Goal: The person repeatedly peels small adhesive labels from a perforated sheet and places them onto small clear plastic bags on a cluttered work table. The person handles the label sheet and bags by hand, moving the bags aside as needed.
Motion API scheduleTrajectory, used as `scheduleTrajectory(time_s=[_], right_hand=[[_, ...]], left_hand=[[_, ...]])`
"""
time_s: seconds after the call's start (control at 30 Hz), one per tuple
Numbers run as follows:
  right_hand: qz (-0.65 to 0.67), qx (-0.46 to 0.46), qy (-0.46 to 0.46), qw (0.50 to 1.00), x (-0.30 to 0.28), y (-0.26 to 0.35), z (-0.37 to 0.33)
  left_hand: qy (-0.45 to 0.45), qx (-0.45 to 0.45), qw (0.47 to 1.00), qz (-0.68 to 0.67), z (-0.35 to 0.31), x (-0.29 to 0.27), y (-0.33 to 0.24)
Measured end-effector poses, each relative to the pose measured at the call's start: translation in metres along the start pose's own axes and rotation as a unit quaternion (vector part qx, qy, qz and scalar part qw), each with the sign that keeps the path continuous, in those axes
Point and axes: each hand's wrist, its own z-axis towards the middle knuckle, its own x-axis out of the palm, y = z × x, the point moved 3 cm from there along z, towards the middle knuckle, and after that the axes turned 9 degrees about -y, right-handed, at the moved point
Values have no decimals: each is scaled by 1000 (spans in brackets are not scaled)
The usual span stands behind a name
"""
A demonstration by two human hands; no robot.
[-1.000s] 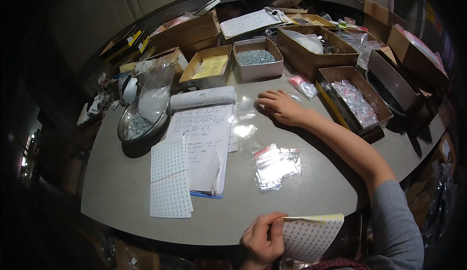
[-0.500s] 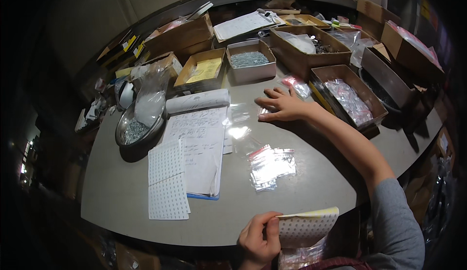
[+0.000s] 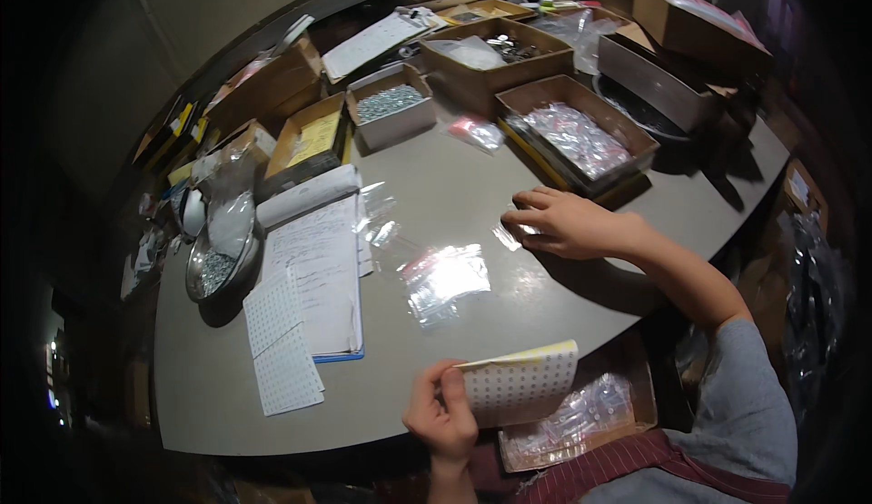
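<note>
My left hand (image 3: 443, 413) pinches a folded sheet of small printed stickers (image 3: 522, 381) with a yellowish back, held up at the table's near edge. Farther right, my right hand (image 3: 572, 222) is low over the tabletop, fingers curled on a small clear plastic bag (image 3: 509, 236); the bag is partly hidden under them. A pile of small clear zip bags with red strips (image 3: 445, 281) lies between the hands and the clipboard. Below the sticker sheet, a box (image 3: 643, 395) by my lap holds more small filled bags.
A clipboard with written pages (image 3: 318, 277) and sticker sheets (image 3: 280, 345) lies left. Beside it is a metal bowl of small hardware (image 3: 218, 272). Cardboard boxes line the back, one with filled bags (image 3: 581, 141), one with metal parts (image 3: 391, 109). A reddish packet (image 3: 477, 132) lies near them.
My right hand has drawn back toward me and rightward, its spread fingers now curled, bringing the small bag along. The left hand still holds the sticker sheet. The whole view has turned.
</note>
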Motion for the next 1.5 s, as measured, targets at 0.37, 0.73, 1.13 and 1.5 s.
scheduleTrajectory(time_s=[0.37, 0.73, 1.13, 1.5], right_hand=[[214, 43, -71, 973, -40, 21, -120], [135, -43, -118, 983, -36, 48, -142], [184, 95, -146, 967, -13, 25, -114], [211, 68, -21, 975, -2, -7, -47]], left_hand=[[-9, -2, 999, -46, -3, 4, 0], [18, -5, 999, -30, 0, 5, 2], [56, -158, 967, -193, 14, 5, -2], [25, -199, 934, -296, 30, -12, 26]])
